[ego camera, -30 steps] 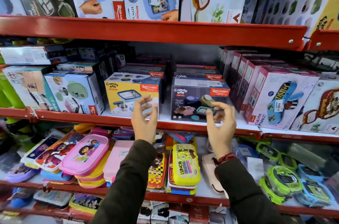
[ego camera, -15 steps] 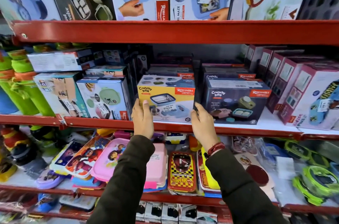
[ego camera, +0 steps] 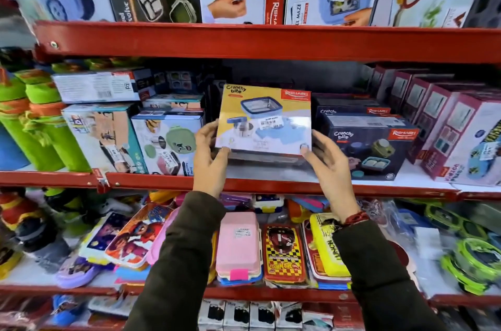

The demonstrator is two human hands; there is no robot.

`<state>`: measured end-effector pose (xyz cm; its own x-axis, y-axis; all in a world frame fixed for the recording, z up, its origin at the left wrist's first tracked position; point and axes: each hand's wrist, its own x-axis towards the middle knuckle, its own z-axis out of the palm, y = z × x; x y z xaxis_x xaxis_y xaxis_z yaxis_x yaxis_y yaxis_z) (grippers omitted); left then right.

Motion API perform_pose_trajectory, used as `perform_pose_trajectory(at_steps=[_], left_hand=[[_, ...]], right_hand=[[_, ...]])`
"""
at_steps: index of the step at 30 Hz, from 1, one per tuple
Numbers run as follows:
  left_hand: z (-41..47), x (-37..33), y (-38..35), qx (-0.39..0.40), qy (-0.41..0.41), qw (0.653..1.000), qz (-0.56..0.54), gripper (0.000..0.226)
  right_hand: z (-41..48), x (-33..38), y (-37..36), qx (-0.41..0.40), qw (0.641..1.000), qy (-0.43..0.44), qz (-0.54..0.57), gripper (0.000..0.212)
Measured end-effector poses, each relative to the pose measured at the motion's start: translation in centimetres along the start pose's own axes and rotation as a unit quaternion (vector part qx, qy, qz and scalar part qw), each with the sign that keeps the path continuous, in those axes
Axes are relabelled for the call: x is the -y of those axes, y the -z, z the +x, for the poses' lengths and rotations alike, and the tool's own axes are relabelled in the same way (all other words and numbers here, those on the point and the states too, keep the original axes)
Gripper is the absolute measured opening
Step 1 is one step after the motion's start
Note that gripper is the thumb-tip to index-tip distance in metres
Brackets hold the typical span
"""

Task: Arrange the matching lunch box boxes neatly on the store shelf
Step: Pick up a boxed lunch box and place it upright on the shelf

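Note:
A yellow "Crunchy bite" lunch box box (ego camera: pixel 264 119) is lifted off the middle shelf (ego camera: pixel 271 185) and tilted back. My left hand (ego camera: pixel 210 153) grips its lower left corner. My right hand (ego camera: pixel 329 160) grips its lower right corner. To its right a dark navy "Crunchy bite" box (ego camera: pixel 366 147) stands on the shelf, with more navy boxes (ego camera: pixel 349 108) stacked behind. Under the lifted box the white shelf board shows.
Teal and white boxes (ego camera: pixel 168 143) stand left of the lifted box, with green bottles (ego camera: pixel 40 124) further left. Pink-edged boxes (ego camera: pixel 461 135) fill the right. A red shelf beam (ego camera: pixel 271 42) runs overhead. Flat plastic lunch boxes (ego camera: pixel 238 246) crowd the shelf below.
Both hands went from the navy box to the yellow box, closed on its lower corners, and raised it off the shelf, tilted back. The view has shifted left.

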<state>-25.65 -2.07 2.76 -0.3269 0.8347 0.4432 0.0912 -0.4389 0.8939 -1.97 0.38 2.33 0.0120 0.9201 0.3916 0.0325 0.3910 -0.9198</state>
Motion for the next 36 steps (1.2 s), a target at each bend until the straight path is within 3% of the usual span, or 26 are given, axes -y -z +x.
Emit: perform_pose_trajectory(at_steps=[5,8,13,16,19,22,24,29,36], left_hand=[[0.8,0.1,1.0,0.046,0.010,0.998,-0.031,0.042],[0.7,-0.4,0.6,0.000,0.038,0.997,-0.064,0.027],[0.8,-1.2,0.0,-0.060,0.022,0.997,-0.053,0.026],[1.1,-1.1,-0.1,-0.064,0.007,0.996,-0.055,0.020],[2.0,-0.8,0.3,-0.013,0.028,0.998,-0.057,0.024],[2.3,-0.2,0.7,0.062,0.042,0.996,-0.052,0.051],[1.6,0.2,0.8,0.089,0.035,0.994,-0.046,0.053],[0.8,1.6,0.5,0.073,0.019,0.997,0.003,0.031],[1.5,3.3,0.1,0.025,0.017,0.997,0.066,0.030]], right_hand=[[0.0,0.7,0.2,-0.001,0.999,0.049,-0.009,0.057],[0.1,0.6,0.7,0.027,0.995,0.081,-0.046,0.072],[0.0,0.1,0.4,0.028,0.995,0.076,-0.055,0.082],[0.0,-0.1,0.4,0.022,0.996,0.072,-0.042,0.076],[0.1,-0.2,0.4,-0.013,0.997,0.068,-0.021,0.061],[0.3,0.2,0.5,-0.050,0.997,0.059,-0.007,0.047],[0.4,0.4,0.3,-0.070,0.996,0.052,0.001,0.043],[0.6,0.2,-0.3,-0.083,0.996,0.032,0.006,0.031],[0.1,-1.9,-0.9,-0.056,0.996,0.028,-0.057,0.040]])
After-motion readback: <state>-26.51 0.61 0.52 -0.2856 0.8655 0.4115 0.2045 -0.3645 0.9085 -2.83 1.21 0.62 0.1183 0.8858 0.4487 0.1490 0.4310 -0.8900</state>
